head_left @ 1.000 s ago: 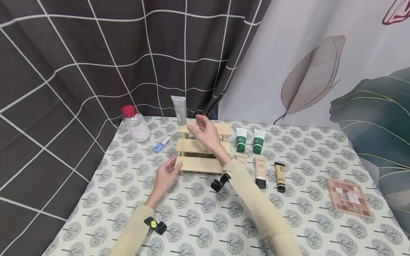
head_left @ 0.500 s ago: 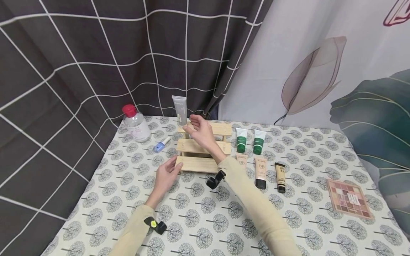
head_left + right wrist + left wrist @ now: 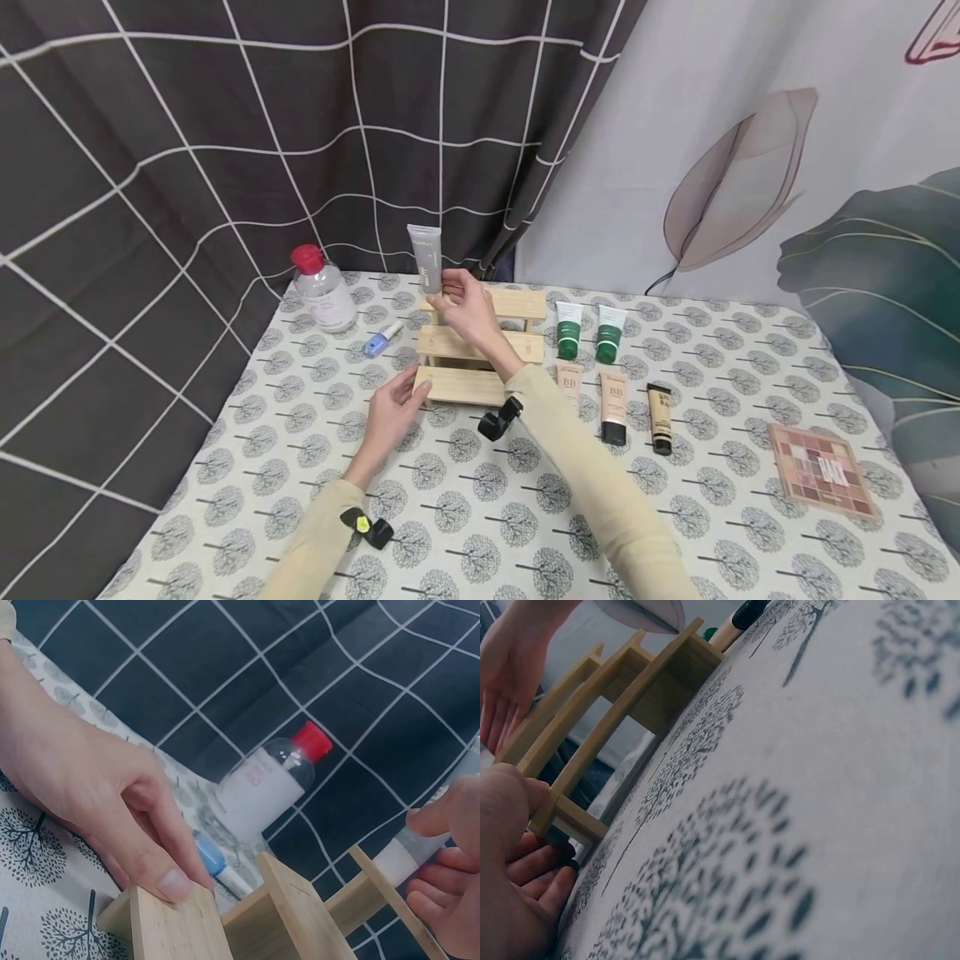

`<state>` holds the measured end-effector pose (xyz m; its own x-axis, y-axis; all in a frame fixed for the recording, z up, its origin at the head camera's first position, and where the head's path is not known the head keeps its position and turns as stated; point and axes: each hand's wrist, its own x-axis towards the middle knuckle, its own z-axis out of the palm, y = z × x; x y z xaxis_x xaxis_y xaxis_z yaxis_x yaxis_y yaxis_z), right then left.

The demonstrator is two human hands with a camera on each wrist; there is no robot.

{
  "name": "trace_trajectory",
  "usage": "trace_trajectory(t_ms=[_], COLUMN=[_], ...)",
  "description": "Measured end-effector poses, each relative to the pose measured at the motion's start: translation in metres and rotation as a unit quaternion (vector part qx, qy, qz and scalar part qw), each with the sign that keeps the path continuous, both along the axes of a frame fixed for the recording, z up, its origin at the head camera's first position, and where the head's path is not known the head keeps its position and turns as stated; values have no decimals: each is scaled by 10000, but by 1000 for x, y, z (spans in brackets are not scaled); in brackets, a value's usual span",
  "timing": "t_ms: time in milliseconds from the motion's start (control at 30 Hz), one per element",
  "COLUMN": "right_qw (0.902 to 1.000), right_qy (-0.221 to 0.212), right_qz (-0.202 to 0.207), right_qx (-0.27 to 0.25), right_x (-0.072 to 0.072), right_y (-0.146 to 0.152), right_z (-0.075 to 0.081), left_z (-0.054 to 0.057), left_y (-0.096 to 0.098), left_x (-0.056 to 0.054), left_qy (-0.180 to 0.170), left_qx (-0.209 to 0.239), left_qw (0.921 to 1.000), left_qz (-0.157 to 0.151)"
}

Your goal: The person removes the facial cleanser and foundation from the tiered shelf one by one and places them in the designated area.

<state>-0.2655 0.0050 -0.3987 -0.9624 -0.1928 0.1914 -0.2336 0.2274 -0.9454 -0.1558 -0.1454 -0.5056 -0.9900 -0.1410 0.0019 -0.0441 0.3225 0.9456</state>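
A three-tier wooden display stand (image 3: 480,344) stands on the patterned cloth. My left hand (image 3: 392,408) grips the left end of its lowest step, the thumb on top and the fingers below, as the left wrist view shows. On the top step's left end a grey squeeze tube (image 3: 427,257) stands upright on its cap. My right hand (image 3: 472,312) reaches over the stand, with thumb and fingertips around the tube's lower part. In the right wrist view, the tube's white cap (image 3: 395,862) shows beside the right thumb; part of the tube is hidden by that hand.
Left of the stand are a clear bottle with a red cap (image 3: 327,298) and a small blue bottle (image 3: 381,341). To the right lie two green-and-white tubes (image 3: 610,333), two BB cream tubes (image 3: 613,404), a gold tube (image 3: 660,417) and a makeup palette (image 3: 821,469). Curtains hang behind.
My right hand has moved left along the top step, from beside the grey squeeze tube to its lower part, and its fingers have closed in. My left hand stays on the stand.
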Motion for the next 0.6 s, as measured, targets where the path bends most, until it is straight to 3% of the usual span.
trace_trajectory(t_ms=[600], right_qw=[9987], right_qy=[75], right_qz=[-337], right_qx=[367], right_x=[-8], right_y=[-11], right_z=[1], left_z=[5], left_y=[1], left_x=[1], left_qy=[-105], left_qx=[41], left_qw=[9999], left_qz=[24])
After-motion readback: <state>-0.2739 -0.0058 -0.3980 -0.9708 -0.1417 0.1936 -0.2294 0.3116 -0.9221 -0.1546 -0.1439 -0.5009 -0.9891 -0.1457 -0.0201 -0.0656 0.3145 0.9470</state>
